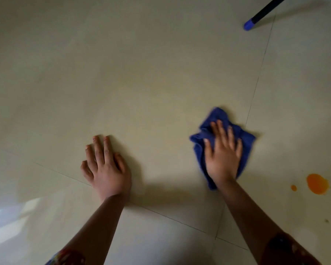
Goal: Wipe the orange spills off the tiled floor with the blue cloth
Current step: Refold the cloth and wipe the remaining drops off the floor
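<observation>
I see the right hand (223,155) laid flat on the blue cloth (218,115). Its grip is spread, with fingers straight, pressing the crumpled cloth against the tiled floor (141,73). The cloth lies right of centre, just left of a grout line. The left hand (107,169) rests palm-down on bare tile, well apart from the cloth, its grip spread and holding nothing. The large orange spill (317,183) and a small orange drop (293,187) beside it lie right of the cloth, near it but not touching. A black pole with a blue end cap (248,24) shows at upper right.
</observation>
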`<state>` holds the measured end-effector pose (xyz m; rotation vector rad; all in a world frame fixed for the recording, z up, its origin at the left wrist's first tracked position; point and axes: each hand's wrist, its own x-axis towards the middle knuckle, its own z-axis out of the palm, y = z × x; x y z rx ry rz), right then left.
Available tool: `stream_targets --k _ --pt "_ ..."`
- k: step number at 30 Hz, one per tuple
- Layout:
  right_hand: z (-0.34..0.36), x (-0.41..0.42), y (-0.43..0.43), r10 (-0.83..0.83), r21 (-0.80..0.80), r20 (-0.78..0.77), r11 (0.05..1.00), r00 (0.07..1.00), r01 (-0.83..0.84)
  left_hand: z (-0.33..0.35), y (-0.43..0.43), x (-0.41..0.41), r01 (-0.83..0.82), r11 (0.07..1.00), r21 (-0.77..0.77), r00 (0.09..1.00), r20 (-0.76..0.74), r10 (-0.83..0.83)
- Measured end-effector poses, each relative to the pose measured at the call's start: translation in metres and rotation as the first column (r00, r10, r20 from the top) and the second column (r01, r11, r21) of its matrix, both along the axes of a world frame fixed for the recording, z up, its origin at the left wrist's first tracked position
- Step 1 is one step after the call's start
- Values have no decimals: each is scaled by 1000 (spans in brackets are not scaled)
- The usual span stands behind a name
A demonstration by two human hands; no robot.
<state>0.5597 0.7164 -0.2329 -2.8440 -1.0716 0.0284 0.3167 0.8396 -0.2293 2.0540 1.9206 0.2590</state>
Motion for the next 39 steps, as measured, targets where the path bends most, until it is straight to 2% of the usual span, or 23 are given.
stream_targets --k 2,3,4,6,8,9,11,13,15,17,19,20,21,23,25,27,29,32,33,34,35,37,39 --pt "1 -27 -38 -138 9 17 990 990 138 -1 1 0 1 1000 1 1000 9 -1" --pt "1 -53 -49 -143 -15 27 990 989 143 -2 0 0 -5 1000 -7 1000 18 5" --pt "2 -81 -54 -76 -39 18 996 997 77 -1 0 -1 -10 1000 -15 1000 25 10" --pt "5 -127 -46 231 -47 -24 972 973 -232 1 -2 -3 9 1000 -15 998 59 -8" --pt "5 -128 -19 509 5 -79 860 857 -510 5 -4 -6 51 999 -11 994 93 -50" --pt "5 -115 -7 563 24 -89 826 822 -563 7 -6 -8 73 997 -10 993 89 -72" --pt "2 -74 2 486 37 -71 874 871 -485 15 -13 -7 117 993 -21 990 86 -115" --pt "2 -36 -9 249 66 -62 967 967 -245 22 -24 -2 189 982 -22 976 113 -185" --pt "2 -34 -34 119 91 -71 990 990 -112 26 -39 5 294 956 8 946 139 -292" --pt "4 -57 -68 273 63 -63 961 960 -269 27 -52 14 391 920 18 908 154 -389" --pt "6 -78 -113 531 2 -126 845 838 -535 26 -66 24 481 877 4 866 154 -476" --pt "6 -80 -135 606 -28 -165 785 778 -618 26 -72 29 518 855 -1 845 154 -512" --pt "9 -73 -156 627 -42 -181 765 757 -643 29 -78 35 554 833 -4 822 164 -546" --pt "10 -51 -180 545 -44 -185 827 818 -561 33 -88 46 601 799 -21 787 192 -587" --pt "14 -35 -181 362 -40 -185 926 914 -375 37 -98 54 640 768 -28 754 219 -620" --pt "16 -33 -167 253 -70 -190 960 949 -270 37 -108 59 666 744 -55 731 247 -636" --pt "14 -46 -166 277 -123 -232 943 933 -310 38 -120 62 708 700 -88 696 255 -671" --pt "23 -65 -201 535 -156 -310 787 786 -597 39 -125 63 757 643 -119 651 227 -725" --pt "25 -65 -220 576 -161 -333 746 747 -647 39 -123 65 766 630 -129 642 221 -734" --pt "26 -60 -238 572 -161 -343 746 745 -646 39 -120 68 770 623 -137 637 217 -740" --pt "28 -52 -252 524 -176 -337 781 782 -600 40 -117 71 776 614 -144 630 216 -746" --pt "28 -31 -255 362 -213 -336 870 869 -445 41 -111 80 779 610 -144 627 209 -751" --pt "25 -17 -236 267 -189 -302 924 915 -332 40 -111 88 767 624 -149 641 213 -738"
